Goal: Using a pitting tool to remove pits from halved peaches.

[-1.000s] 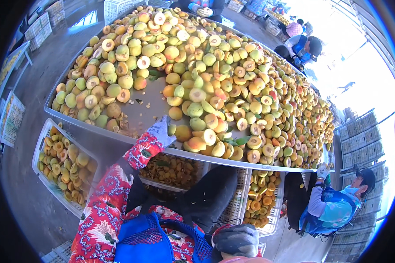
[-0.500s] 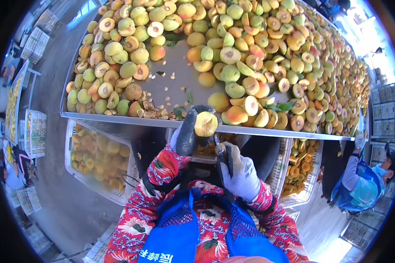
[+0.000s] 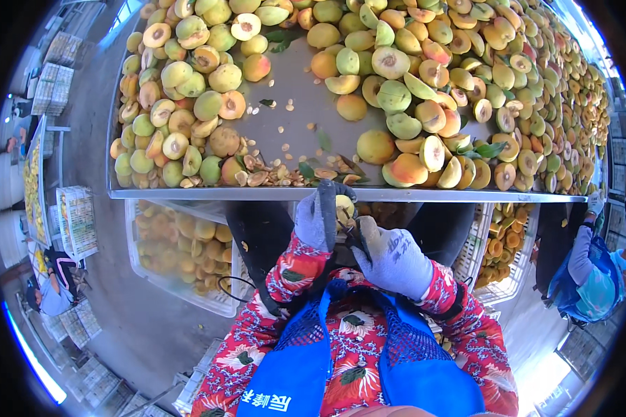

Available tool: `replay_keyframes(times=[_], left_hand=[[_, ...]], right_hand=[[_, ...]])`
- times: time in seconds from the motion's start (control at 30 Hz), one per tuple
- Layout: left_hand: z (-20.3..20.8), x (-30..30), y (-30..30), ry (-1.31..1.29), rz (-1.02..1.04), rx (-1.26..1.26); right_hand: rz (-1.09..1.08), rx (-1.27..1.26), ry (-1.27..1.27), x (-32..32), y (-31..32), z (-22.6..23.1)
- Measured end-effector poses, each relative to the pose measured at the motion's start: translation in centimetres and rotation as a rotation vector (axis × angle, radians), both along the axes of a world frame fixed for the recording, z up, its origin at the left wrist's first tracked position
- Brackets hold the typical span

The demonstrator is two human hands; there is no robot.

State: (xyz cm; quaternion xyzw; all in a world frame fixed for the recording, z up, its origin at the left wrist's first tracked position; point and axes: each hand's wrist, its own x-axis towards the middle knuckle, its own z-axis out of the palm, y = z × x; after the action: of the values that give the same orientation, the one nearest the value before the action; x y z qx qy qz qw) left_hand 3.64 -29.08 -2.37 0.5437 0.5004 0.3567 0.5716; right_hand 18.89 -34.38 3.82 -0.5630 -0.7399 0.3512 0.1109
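"Across twelve o'clock, what's biggest?"

"Desk (image 3: 295, 97), heaped with cut fruit (image 3: 245, 26). Next size down, fruit-filled crates: left crate (image 3: 188, 295), eight o'clock; right crate (image 3: 474, 244), just past three. Then blue straps (image 3: 295, 361) on the wearer, six o'clock."

"Hands?"

"Both gloved, dead centre. Left hand (image 3: 318, 219) grips a yellowish fruit piece (image 3: 343, 207) just off the desk's near edge. Right hand (image 3: 395, 260), four o'clock of it, fingers closed on what looks like a thin dark tool (image 3: 352, 235). Touching the fruit? Can't tell, too small."

"Doing it well?"

"My call: hold the fruit steady, not squeezed, since the flesh is probably soft and slippery. Turn it to meet the tool, short controlled strokes, fingertips off the tip's line. Sleeves (image 3: 295, 274) low, so they don't sweep the seed bits (image 3: 254, 177), ten o'clock, off the edge."

"Writing?"

"Pale characters (image 3: 268, 399) on the left strap, between six and seven; dark marks (image 3: 399, 243) on the right glove's back. Not copying either. Crates and fruit: no label I can make out."
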Motion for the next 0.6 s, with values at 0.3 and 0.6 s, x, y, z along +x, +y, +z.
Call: replay_keyframes(times=[0.3,0.6], left_hand=[[-1.1,-0.4,-2.0,-0.209,0.136,-0.275],[3.5,-15.0,-1.8,1.324,0.170,-0.111]], right_hand=[[-0.517,-1.200,1.281,0.6,0.1,0.0],[-0.534,-0.748,1.081,2.9,-1.4,-2.1]])
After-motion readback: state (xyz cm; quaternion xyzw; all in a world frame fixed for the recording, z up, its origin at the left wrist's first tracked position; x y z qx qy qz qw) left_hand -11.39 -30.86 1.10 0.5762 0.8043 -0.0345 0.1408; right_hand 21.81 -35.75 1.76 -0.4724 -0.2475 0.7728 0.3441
